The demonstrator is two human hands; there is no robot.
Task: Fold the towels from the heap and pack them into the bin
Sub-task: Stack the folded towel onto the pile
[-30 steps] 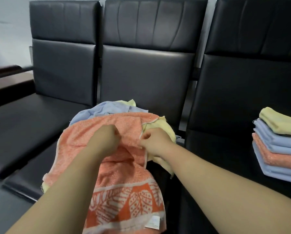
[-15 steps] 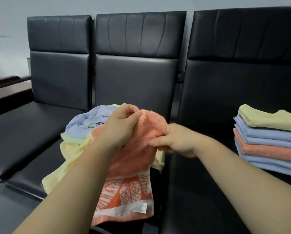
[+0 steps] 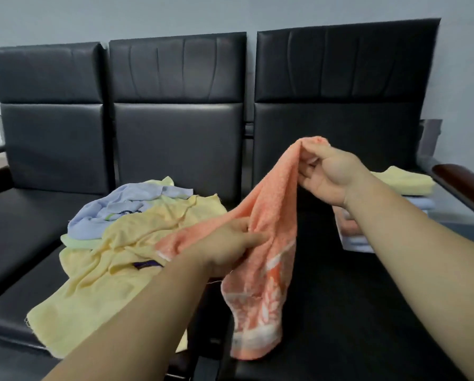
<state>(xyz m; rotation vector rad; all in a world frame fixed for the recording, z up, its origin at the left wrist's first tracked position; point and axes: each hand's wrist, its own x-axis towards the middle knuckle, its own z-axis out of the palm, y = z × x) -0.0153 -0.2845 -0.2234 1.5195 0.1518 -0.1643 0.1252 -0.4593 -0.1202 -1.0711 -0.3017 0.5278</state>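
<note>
A black bench [image 3: 354,312] fills the view. The heap [image 3: 115,259] of yellow and lilac towels is seen on its middle seat, at 9 o'clock from centre, and a folded stack [image 3: 406,182] lies at 3 o'clock, partly hidden by the right forearm. No bin is shown. The orange towel [image 3: 271,215] is held above the right seat, touching the heap's edge at 9 o'clock and hanging bunched toward 6 o'clock. Its top edge is pinched by the right hand [image 3: 329,177] at 1 o'clock; its middle is gripped by the left hand [image 3: 224,248]. The step is judged to be opening the towel out; next, a second corner must be found and the cloth spread flat for folding.
</note>
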